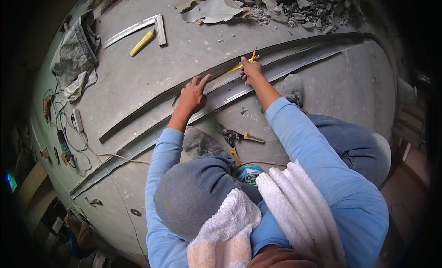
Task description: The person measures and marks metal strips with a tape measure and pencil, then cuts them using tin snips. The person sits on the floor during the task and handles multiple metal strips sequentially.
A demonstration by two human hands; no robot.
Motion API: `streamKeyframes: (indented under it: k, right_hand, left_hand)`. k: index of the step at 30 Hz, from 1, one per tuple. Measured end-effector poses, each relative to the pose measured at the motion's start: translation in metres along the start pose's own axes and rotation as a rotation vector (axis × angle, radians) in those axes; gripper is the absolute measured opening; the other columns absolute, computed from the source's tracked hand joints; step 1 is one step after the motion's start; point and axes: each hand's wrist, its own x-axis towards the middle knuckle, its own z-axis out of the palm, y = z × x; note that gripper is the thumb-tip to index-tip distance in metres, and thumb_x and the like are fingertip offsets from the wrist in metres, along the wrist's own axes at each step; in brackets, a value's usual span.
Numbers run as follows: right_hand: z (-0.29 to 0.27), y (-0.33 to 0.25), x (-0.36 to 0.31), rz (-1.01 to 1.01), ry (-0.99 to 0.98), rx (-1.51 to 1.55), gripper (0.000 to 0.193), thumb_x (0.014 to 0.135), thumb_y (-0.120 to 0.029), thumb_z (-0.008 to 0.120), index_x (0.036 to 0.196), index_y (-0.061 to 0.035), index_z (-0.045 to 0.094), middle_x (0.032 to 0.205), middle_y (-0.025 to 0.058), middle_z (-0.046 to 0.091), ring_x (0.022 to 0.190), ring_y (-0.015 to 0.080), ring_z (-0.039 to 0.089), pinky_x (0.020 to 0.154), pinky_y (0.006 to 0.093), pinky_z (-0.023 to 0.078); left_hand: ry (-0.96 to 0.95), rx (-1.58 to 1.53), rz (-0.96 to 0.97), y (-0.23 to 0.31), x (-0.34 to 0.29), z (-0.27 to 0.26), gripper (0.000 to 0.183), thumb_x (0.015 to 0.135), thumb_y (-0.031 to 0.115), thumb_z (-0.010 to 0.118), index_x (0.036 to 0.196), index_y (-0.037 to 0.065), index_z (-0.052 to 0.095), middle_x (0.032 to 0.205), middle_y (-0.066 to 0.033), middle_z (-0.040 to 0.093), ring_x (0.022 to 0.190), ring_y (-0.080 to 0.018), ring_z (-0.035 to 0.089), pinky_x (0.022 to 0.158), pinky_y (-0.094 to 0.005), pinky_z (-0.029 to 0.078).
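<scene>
Two long metal profiles lie side by side on the floor: a dark strip (152,107) and a grey channel (230,94) nearer me. My left hand (193,95) reaches over them, its index finger stretched toward the near end of a yellow measuring tape (229,71). Whether it presses the tape or the metal I cannot tell. The tape runs along the dark strip to my right hand (251,70), which is closed round an orange pencil (253,54) pointing up. Whether that hand also grips the tape is hidden.
Tin snips (235,138) lie between my feet. Beyond the strips are a metal square (159,29), a yellow cutter knife (142,42) and rubble (299,10). At left are a grey sack (76,56), an angle grinder (63,143), a drill (47,106) and a power strip (78,120) with cables.
</scene>
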Motion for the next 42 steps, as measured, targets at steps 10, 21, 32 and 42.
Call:
streamKeyframes:
  k: [10,21,32,42]
  right_hand:
    - [0.006,-0.002,-0.005,-0.014,0.026,-0.028,0.029,0.097,-0.032,0.067,0.103,-0.0050,0.057,0.081,0.0092,0.068,0.058,0.0142,0.061,0.041,0.0262,0.036]
    - [0.007,0.001,-0.002,-0.013,-0.068,0.036,0.022,0.099,-0.024,0.064,0.106,-0.0054,0.053,0.080,0.0111,0.072,0.053,0.0161,0.066,0.035,0.0257,0.033]
    - [0.004,0.002,-0.006,-0.030,-0.067,0.018,0.019,0.098,-0.023,0.065,0.104,-0.0076,0.055,0.082,0.0083,0.071,0.053,0.0161,0.066,0.035,0.0263,0.033]
    - [0.003,0.001,-0.003,-0.021,-0.060,0.035,0.018,0.098,-0.021,0.065,0.102,-0.0071,0.054,0.083,0.0094,0.072,0.054,0.0167,0.067,0.035,0.0260,0.034]
  left_hand:
    - [0.097,0.383,-0.023,0.009,0.009,0.027,0.073,0.087,0.017,0.057,0.155,0.034,0.038,0.129,-0.0091,0.055,0.105,-0.0303,0.056,0.079,-0.0483,0.046]
    - [0.066,0.376,-0.008,0.006,0.015,0.031,0.064,0.089,0.022,0.056,0.151,0.031,0.045,0.127,-0.0089,0.056,0.103,-0.0301,0.057,0.078,-0.0476,0.045]
    - [0.081,0.405,-0.032,0.005,0.018,0.030,0.058,0.089,0.021,0.055,0.147,0.026,0.051,0.126,-0.0096,0.056,0.106,-0.0307,0.056,0.081,-0.0493,0.045]
    - [0.065,0.381,-0.038,0.004,0.018,0.032,0.058,0.089,0.022,0.055,0.147,0.026,0.051,0.129,-0.0097,0.055,0.106,-0.0307,0.056,0.081,-0.0494,0.044]
